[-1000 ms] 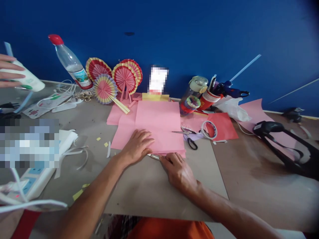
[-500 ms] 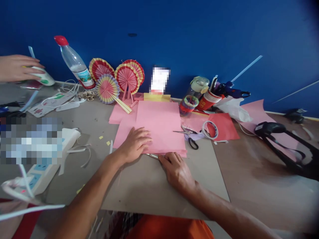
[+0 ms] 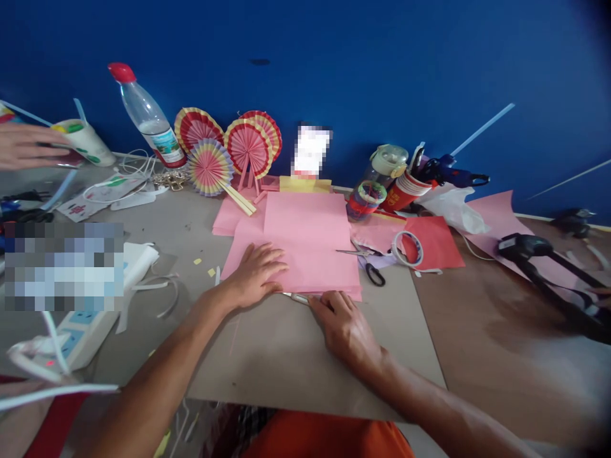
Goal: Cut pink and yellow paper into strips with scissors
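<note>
My left hand (image 3: 255, 272) lies flat with fingers spread on a stack of pink paper (image 3: 310, 238), pressing its near left part. My right hand (image 3: 344, 326) is closed on a thin metal tool (image 3: 296, 296), which lies along the paper's near edge with its tip pointing left. The paper rests on a grey cardboard sheet (image 3: 296, 356). Scissors (image 3: 365, 264) lie just right of the paper, beside a roll of tape (image 3: 407, 249).
Three pleated paper fans (image 3: 224, 149) and a plastic bottle (image 3: 147, 117) stand at the blue wall. Cups with pens (image 3: 403, 184), red paper (image 3: 436, 242) and a black stand (image 3: 548, 267) lie right. Another person's hand (image 3: 23, 145) is by a cup at far left. A power strip (image 3: 79, 334) lies near left.
My hands have stayed on the paper and tool. The other person's hand at far left has lowered the white cup toward the table. The camera has shifted slightly.
</note>
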A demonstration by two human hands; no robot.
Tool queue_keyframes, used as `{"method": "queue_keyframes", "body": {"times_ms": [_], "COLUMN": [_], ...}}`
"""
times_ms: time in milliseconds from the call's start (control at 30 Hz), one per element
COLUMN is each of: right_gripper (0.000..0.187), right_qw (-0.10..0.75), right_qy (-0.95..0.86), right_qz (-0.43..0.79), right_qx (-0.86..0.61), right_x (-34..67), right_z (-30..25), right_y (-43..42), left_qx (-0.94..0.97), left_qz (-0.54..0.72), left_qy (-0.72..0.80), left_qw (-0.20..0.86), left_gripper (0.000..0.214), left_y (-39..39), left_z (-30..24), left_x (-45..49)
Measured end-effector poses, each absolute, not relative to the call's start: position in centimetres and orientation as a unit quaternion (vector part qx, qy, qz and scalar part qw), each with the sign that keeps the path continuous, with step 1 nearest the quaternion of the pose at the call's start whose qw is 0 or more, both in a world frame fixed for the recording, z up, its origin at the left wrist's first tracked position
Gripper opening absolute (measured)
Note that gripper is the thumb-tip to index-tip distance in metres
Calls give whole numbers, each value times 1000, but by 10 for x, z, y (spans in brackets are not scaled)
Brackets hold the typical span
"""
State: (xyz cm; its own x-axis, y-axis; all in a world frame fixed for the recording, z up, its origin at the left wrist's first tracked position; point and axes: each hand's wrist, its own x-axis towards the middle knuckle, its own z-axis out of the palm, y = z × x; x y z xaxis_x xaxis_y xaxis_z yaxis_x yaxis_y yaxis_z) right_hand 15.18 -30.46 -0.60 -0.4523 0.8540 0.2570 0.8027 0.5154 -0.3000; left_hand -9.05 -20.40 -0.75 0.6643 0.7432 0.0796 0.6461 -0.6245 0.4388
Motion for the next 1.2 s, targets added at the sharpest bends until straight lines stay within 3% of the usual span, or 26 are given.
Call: {"method": "queue_keyframes", "body": {"times_ms": [667,1200], "right_gripper": [36,35], "right_qw": [209,193], "right_qy": [-842,-846], "right_qz": [68,67], "right_qx": [-492,-492], "right_x": [126,120], "right_z": [-2,-2], "right_y": [-311,-310], "left_qx": [895,866], "left_qz": [100,90], "left_qy": [390,413], "left_qw": [193,267], "left_gripper": [46,34], "left_y": [-208,-207], "left_z": [-3,13], "left_x": [-90,-98]}}
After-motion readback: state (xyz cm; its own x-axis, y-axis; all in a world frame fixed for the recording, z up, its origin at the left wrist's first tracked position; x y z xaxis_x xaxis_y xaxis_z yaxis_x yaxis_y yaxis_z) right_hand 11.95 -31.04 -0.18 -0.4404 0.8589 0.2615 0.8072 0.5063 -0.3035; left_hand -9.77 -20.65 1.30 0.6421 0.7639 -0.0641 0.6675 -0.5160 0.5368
